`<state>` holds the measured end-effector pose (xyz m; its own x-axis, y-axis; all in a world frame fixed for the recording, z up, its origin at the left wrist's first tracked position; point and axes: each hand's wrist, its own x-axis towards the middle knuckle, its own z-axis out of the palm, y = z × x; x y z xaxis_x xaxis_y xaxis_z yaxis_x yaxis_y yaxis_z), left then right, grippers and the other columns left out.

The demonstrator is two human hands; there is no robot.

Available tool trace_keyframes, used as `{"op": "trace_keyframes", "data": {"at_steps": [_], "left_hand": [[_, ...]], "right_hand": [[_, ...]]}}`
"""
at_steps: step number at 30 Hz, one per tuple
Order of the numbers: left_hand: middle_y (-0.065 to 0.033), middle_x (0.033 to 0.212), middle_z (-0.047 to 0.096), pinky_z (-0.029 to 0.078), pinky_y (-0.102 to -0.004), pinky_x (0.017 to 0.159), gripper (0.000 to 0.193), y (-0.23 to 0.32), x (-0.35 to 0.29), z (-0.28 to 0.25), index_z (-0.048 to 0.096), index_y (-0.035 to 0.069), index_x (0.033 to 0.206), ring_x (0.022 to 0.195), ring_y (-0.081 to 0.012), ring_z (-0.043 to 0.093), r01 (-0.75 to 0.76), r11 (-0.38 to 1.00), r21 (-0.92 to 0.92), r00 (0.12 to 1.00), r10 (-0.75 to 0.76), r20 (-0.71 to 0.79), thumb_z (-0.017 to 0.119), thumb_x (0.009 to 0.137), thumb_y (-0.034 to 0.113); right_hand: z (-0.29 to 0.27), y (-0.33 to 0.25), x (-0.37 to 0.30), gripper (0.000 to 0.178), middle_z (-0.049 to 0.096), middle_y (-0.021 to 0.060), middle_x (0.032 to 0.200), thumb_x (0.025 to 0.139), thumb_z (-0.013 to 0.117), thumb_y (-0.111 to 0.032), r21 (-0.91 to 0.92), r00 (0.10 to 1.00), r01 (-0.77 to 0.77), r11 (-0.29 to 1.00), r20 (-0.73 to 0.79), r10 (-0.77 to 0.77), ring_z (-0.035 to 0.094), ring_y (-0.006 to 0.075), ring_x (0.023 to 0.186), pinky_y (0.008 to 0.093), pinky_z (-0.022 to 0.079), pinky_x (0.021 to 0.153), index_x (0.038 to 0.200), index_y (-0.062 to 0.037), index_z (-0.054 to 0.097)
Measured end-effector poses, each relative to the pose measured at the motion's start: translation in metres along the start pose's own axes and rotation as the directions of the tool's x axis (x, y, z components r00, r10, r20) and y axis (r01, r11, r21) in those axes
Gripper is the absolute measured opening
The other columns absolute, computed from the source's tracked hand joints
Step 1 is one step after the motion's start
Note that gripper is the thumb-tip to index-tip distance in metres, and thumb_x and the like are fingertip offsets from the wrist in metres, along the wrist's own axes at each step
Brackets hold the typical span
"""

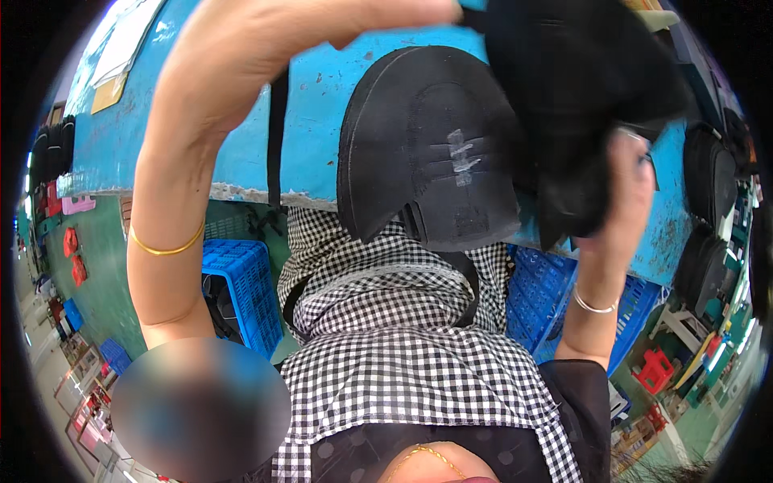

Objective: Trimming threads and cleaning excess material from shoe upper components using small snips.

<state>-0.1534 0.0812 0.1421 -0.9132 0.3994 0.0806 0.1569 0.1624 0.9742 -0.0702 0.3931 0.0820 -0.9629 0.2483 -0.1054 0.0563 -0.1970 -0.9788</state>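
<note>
A large black moulded panel (427, 145) with a rounded top and a notched lower edge lies over the front edge of the blue table. Pale marks show on its middle. Beside it, a dark, blurred black fabric piece (572, 105) is held up and covers the panel's right side. My right hand (628, 185) is closed around this piece's lower right edge, fingers partly hidden. My left hand (338, 20) reaches across the top of the view, its fingertips closed at a black strip on the same piece. The picture's upper edge cuts off part of that hand.
Over the blue table's (310, 121) front edge hangs a black strap (277, 141). Blue crates (256, 294) stand below on both sides. Stacked black panels (708, 173) sit at the right. Papers (129, 40) lie far left, and a red stool (656, 369) stands on the floor.
</note>
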Motion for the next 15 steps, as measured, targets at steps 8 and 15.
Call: {"op": "trace_keyframes", "data": {"at_steps": [8,15], "left_hand": [[-0.0063,0.077,0.071,0.051,-0.0279,0.073,0.019,-0.015,0.009,0.04,0.073,0.001,0.083,0.073,-0.0151,0.066,0.022,0.943,0.332,0.798,-0.217,0.563,0.079,0.079,0.018],[-0.0096,0.076,0.07,0.053,-0.0344,0.073,0.013,-0.03,0.016,0.066,0.074,0.004,0.082,0.072,-0.0252,0.067,-0.179,0.871,0.458,0.832,-0.114,0.543,0.076,0.076,0.016]], "right_hand": [[-0.127,-0.011,0.01,0.033,0.062,0.013,0.132,0.104,0.053,-0.023,-0.016,0.898,-0.125,0.992,-0.428,0.106,0.068,0.0175,0.09,0.0306,0.056,0.077,0.128,-0.0011,0.058],[-0.138,-0.026,0.006,0.024,0.053,0.0007,0.081,0.107,0.047,-0.017,-0.202,0.988,0.144,0.969,-0.028,-0.153,0.033,0.0032,0.052,0.0206,0.025,0.045,0.125,-0.0016,0.05]]}}
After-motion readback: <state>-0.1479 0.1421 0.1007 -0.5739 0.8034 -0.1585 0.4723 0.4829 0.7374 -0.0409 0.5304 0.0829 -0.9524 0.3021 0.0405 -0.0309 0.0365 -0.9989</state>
